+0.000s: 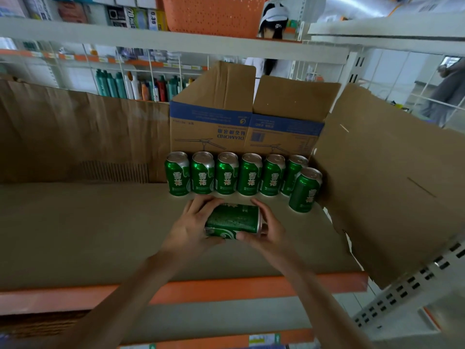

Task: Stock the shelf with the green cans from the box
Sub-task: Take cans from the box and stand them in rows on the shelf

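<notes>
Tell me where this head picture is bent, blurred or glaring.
Head view: wide-angle distortion bows the upper shelf edge; the bottom corners blur; small glints sit on the standing cans; the held can, left hand and right hand are sharp.

Eight green metal drink cans (pixel 226 173): seven upright, one on its side. One open brown cardboard box (pixel 246 132). One orange perforated plastic basket (pixel 214 16). Blurred background bottles (pixel 141 88), perhaps a dozen.

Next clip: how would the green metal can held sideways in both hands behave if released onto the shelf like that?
Lying on its side, the green metal drink can would likely roll on the flat beige shelf board. Its glossy wall looks slippery, perhaps why both the left hand and right hand grip it.
</notes>
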{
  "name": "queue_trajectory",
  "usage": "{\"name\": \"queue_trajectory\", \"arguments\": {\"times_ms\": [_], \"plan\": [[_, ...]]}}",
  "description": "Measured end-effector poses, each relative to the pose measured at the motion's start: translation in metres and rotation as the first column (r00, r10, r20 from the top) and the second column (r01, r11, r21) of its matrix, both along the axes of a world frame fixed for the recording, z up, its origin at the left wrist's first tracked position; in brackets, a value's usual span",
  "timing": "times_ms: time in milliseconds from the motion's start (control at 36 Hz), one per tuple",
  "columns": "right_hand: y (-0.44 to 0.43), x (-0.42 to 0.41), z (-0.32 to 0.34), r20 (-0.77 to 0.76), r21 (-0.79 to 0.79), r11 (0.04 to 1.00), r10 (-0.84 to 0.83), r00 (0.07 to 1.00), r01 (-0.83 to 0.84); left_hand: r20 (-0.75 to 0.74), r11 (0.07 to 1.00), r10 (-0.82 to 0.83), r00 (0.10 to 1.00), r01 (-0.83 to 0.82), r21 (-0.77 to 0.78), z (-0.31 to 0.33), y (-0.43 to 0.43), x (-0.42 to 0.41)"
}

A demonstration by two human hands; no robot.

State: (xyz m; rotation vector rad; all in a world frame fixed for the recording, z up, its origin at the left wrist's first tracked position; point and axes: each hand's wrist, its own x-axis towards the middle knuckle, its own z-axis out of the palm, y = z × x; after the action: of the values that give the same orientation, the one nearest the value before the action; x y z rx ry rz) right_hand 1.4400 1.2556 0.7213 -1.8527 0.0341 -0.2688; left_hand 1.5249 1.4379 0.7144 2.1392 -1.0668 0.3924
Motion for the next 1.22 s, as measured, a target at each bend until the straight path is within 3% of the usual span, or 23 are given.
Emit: {"name": "queue_trajectory", "arguments": {"times_ms": [222,333,472,722,917,1222], "plan": [[0.002,-0.008,0.004,0.044,0.092,0.995,-0.043,0.998,0.039,0.002,0.999,-0.030,1.000,0.030,0.014,0.003,-0.001,-0.002],[0.001,-0.010,0.001,0.041,0.106,0.993,-0.065,0.997,0.060,-0.189,0.993,-0.098,0.977,0.084,-0.081,0.008,0.001,-0.002],[0.000,-0.015,0.001,0.058,0.125,0.990,-0.076,0.995,0.068,-0.552,0.945,-0.231,0.801,0.050,-0.322,0.014,0.005,-0.008],[0.005,-0.021,0.006,0.063,0.147,0.988,-0.050,0.997,0.040,-0.695,0.818,-0.408,0.593,-0.102,-0.567,0.001,0.003,-0.015],[0.003,-0.021,0.003,0.045,0.179,0.984,-0.007,0.999,-0.001,-0.689,0.781,-0.403,0.603,-0.166,-0.602,0.004,0.000,-0.018],[-0.007,-0.021,0.020,-0.173,0.199,0.956,0.250,0.953,-0.214,-0.677,0.876,-0.339,0.653,-0.043,-0.480,0.033,0.008,-0.009]]}}
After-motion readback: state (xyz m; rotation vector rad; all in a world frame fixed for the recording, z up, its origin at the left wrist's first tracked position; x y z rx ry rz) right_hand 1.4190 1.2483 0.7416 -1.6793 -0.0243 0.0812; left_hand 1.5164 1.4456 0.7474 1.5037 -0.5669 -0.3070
